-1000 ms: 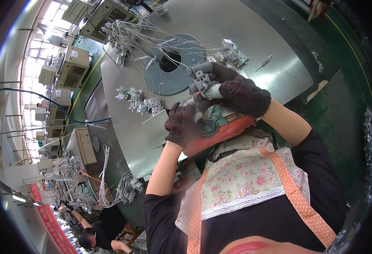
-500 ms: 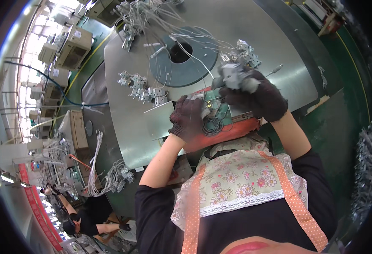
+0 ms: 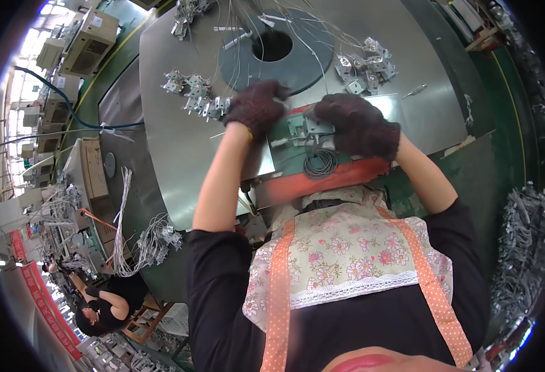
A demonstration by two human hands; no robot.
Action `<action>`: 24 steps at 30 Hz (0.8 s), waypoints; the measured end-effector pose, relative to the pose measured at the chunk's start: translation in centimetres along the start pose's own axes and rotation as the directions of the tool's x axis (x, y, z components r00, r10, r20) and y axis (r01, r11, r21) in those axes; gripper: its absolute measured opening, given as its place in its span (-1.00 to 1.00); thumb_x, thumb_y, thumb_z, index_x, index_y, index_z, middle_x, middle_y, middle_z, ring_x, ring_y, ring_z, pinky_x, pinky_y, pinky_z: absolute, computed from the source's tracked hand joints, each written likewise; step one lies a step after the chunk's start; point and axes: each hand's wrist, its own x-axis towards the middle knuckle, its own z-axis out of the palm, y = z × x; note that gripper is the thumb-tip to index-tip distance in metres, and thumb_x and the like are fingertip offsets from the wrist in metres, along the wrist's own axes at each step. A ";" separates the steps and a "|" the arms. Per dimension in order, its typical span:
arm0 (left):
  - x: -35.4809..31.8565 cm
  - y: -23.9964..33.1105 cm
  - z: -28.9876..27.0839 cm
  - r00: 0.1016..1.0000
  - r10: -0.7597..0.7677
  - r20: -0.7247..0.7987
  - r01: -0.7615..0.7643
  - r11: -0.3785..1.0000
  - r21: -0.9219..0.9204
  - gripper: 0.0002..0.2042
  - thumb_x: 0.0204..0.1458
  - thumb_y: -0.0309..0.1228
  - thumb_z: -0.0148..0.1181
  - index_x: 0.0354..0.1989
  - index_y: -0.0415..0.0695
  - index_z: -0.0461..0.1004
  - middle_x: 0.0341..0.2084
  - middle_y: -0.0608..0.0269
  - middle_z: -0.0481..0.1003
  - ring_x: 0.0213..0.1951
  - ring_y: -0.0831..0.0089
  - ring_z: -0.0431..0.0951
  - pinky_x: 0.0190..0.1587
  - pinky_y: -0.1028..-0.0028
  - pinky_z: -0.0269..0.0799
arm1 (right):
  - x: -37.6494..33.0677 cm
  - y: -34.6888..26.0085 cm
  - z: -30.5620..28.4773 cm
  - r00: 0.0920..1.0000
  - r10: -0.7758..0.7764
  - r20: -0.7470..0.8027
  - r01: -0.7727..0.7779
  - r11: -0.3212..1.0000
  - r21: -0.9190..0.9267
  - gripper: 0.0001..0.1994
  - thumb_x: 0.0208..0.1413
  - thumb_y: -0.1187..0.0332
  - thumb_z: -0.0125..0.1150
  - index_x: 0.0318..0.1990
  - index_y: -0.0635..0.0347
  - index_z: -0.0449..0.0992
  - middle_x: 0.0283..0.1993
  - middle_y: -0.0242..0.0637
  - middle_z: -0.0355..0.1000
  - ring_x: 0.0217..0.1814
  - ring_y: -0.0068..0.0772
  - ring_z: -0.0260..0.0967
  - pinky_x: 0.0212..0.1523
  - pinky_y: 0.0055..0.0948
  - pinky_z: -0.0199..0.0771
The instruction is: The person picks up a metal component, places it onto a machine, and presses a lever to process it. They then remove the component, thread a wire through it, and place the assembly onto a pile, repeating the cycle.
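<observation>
Both my hands wear dark knit gloves and work over a green fixture (image 3: 297,158) with an orange-red front edge, set at the near side of a grey metal table (image 3: 179,155). My right hand (image 3: 359,124) grips a small metal bracket part (image 3: 309,129) resting on the fixture. My left hand (image 3: 257,108) is curled at the fixture's left end, beside thin wires; what it holds is hidden. A small coil of dark wire (image 3: 320,162) lies on the fixture below my right hand.
A dark round disc with a centre hole (image 3: 272,46) lies beyond my hands, with thin wires across it. Piles of metal bracket parts sit at left (image 3: 195,99) and right (image 3: 365,65). Another person (image 3: 102,307) sits at lower left near wire bundles (image 3: 151,239).
My right hand has carried the metal part from near the disc down onto the green fixture. My left hand has shifted to the fixture's left end.
</observation>
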 end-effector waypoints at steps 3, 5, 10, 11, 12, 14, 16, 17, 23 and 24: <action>1.2 -4.6 0.1 0.978 -0.113 -0.173 0.163 0.937 0.310 -0.69 0.01 -0.21 0.25 -0.07 0.03 0.61 -0.14 -0.03 0.59 0.04 -0.04 0.57 0.12 0.09 0.46 | 0.8 0.2 2.2 0.995 0.010 0.102 0.014 0.973 -0.231 -0.58 -0.16 0.43 0.35 -0.04 0.14 0.53 -0.14 -0.11 0.50 -0.06 0.01 0.49 -0.04 -0.09 0.54; 1.4 -6.5 0.2 0.986 -0.091 -0.136 0.138 0.912 0.386 -0.74 0.04 -0.24 0.22 -0.11 0.03 0.63 -0.12 -0.03 0.60 0.05 -0.05 0.58 0.08 0.07 0.49 | 1.0 0.6 3.6 0.985 0.043 0.170 0.017 0.942 -0.335 -0.62 -0.15 0.42 0.31 -0.07 0.13 0.53 -0.18 -0.12 0.49 -0.10 0.00 0.49 -0.06 -0.07 0.53; 0.8 -7.1 1.0 0.996 -0.069 -0.048 0.083 0.899 0.431 -0.76 0.08 -0.20 0.23 -0.14 0.03 0.66 -0.08 0.01 0.60 0.01 -0.06 0.60 0.04 0.06 0.50 | 1.5 -0.5 4.3 0.988 0.066 0.140 0.000 0.906 -0.422 -0.69 -0.08 0.38 0.25 -0.10 0.09 0.54 -0.16 -0.08 0.46 -0.04 -0.01 0.45 -0.04 -0.07 0.48; 0.5 -7.2 1.3 0.978 0.059 -0.201 0.018 0.933 0.359 -0.76 0.08 -0.18 0.24 -0.15 0.01 0.66 -0.12 0.01 0.61 -0.05 -0.04 0.61 0.04 0.09 0.48 | 1.4 -0.8 4.3 0.991 0.088 0.098 -0.038 0.904 -0.427 -0.69 -0.06 0.38 0.25 -0.09 0.09 0.54 -0.15 -0.07 0.46 -0.02 -0.01 0.44 -0.03 -0.05 0.46; 0.1 -7.3 1.7 0.918 0.169 -0.358 -0.059 0.953 0.297 -0.75 0.09 -0.16 0.26 -0.15 0.00 0.66 -0.16 0.02 0.62 -0.11 -0.01 0.62 0.05 0.12 0.47 | 1.3 -1.2 4.7 0.991 0.085 0.108 -0.031 0.904 -0.427 -0.69 -0.06 0.38 0.25 -0.09 0.09 0.54 -0.15 -0.07 0.46 -0.02 -0.01 0.44 -0.03 -0.05 0.46; -1.1 -5.3 1.1 0.826 0.280 -0.489 -0.112 0.932 0.345 -0.75 0.11 -0.18 0.25 -0.15 -0.02 0.65 -0.21 0.04 0.62 -0.16 0.02 0.62 0.05 0.12 0.45 | 1.2 -1.5 5.5 0.958 0.267 0.103 -0.202 0.885 -0.419 -0.70 -0.01 0.38 0.21 -0.06 0.09 0.55 -0.12 -0.05 0.45 0.02 -0.01 0.43 0.00 -0.03 0.44; -2.2 -4.4 1.4 0.704 0.381 -0.600 -0.146 0.904 0.403 -0.75 0.12 -0.19 0.25 -0.14 -0.04 0.64 -0.26 0.06 0.63 -0.21 0.05 0.62 0.05 0.13 0.43 | 0.8 -0.8 6.6 0.966 0.248 0.074 -0.194 0.884 -0.426 -0.70 0.00 0.39 0.20 -0.05 0.11 0.54 -0.12 -0.04 0.45 0.02 0.00 0.42 0.00 -0.03 0.44; -2.7 -4.2 1.8 0.721 0.395 -0.569 -0.241 0.913 0.329 -0.77 0.15 -0.23 0.24 -0.16 -0.10 0.62 -0.30 0.01 0.61 -0.22 0.01 0.60 0.01 0.07 0.43 | 0.7 -0.7 6.8 0.974 0.223 0.042 -0.184 0.884 -0.429 -0.69 0.01 0.40 0.19 -0.04 0.13 0.54 -0.12 -0.03 0.45 0.02 0.01 0.42 0.00 -0.04 0.44; -4.3 -2.6 3.2 0.750 0.443 -0.491 -0.374 0.896 0.237 -0.78 0.18 -0.26 0.23 -0.16 -0.14 0.59 -0.33 0.00 0.60 -0.20 0.02 0.59 0.10 0.07 0.41 | -0.2 -0.3 7.7 0.980 0.178 -0.084 -0.196 0.916 -0.349 -0.54 0.01 0.43 0.19 0.13 0.30 0.40 -0.10 0.08 0.43 0.00 0.08 0.41 0.02 -0.04 0.42; -4.4 -2.3 3.5 0.740 0.478 -0.474 -0.414 0.878 0.239 -0.76 0.17 -0.21 0.25 -0.15 -0.12 0.59 -0.32 0.01 0.60 -0.17 0.05 0.60 0.15 0.09 0.40 | -0.4 -0.3 7.9 0.981 0.175 -0.085 -0.194 0.915 -0.353 -0.54 0.01 0.43 0.19 0.13 0.30 0.40 -0.10 0.08 0.43 0.00 0.08 0.41 0.02 -0.04 0.42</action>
